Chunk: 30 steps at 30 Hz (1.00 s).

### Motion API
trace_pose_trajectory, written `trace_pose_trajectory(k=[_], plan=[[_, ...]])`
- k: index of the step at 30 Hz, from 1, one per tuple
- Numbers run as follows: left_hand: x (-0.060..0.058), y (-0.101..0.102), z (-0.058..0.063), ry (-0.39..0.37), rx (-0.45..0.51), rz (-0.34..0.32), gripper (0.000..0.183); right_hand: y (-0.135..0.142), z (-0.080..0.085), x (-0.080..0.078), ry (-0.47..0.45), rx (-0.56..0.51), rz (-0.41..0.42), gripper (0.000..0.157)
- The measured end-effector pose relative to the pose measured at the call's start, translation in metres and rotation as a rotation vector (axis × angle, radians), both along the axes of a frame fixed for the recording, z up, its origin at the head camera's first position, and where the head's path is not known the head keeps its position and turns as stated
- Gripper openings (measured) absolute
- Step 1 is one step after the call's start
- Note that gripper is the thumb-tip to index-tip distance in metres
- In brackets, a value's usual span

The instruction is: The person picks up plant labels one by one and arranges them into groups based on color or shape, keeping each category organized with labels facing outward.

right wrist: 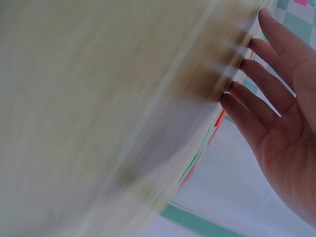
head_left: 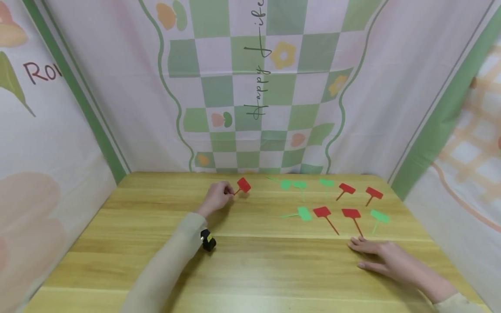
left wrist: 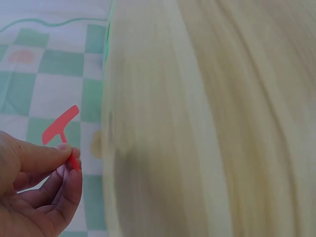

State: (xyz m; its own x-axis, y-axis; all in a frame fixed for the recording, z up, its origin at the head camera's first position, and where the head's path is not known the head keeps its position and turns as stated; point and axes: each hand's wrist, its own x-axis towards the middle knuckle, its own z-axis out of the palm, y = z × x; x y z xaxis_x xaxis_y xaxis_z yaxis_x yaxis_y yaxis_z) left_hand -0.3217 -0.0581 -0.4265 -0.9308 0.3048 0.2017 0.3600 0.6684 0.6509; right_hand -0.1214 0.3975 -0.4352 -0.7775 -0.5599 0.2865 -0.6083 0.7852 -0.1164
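My left hand (head_left: 218, 196) pinches the thin stem of a red T-shaped plant label (head_left: 243, 185) between thumb and fingertips, over the back left of the table. In the left wrist view the red label's head (left wrist: 61, 124) sticks up past the thumb. At the front right, my right hand (head_left: 385, 257) rests its spread fingertips on the tabletop, right by the stem end of another red label (head_left: 351, 213). Nothing is held in it; the right wrist view shows its fingers (right wrist: 269, 86) extended against the wood.
Several red and green labels lie in two loose rows on the right half, among them a red one (head_left: 322, 211), a green one (head_left: 303, 213) and a green one (head_left: 379, 216). A black wrist camera (head_left: 208, 240) sits on the left sleeve. Printed curtains (head_left: 250, 87) enclose the wooden table (head_left: 258, 269).
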Motion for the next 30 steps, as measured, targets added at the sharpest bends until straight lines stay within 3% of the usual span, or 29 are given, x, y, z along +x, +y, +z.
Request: trace_pose_trajectory(k=[11,18,30], plan=[[0.0,-0.034,0.001,-0.054,0.025,0.068,0.003,-0.001,0.0,0.0,0.012,0.007,-0.009,0.047],[0.001,-0.052,0.004,-0.04,0.035,0.105,0.003,0.001,0.0,-0.001,-0.006,-0.019,-0.017,0.047],[0.003,-0.093,-0.002,-0.098,0.043,0.217,0.007,-0.001,0.0,-0.001,0.001,0.005,-0.032,0.047]])
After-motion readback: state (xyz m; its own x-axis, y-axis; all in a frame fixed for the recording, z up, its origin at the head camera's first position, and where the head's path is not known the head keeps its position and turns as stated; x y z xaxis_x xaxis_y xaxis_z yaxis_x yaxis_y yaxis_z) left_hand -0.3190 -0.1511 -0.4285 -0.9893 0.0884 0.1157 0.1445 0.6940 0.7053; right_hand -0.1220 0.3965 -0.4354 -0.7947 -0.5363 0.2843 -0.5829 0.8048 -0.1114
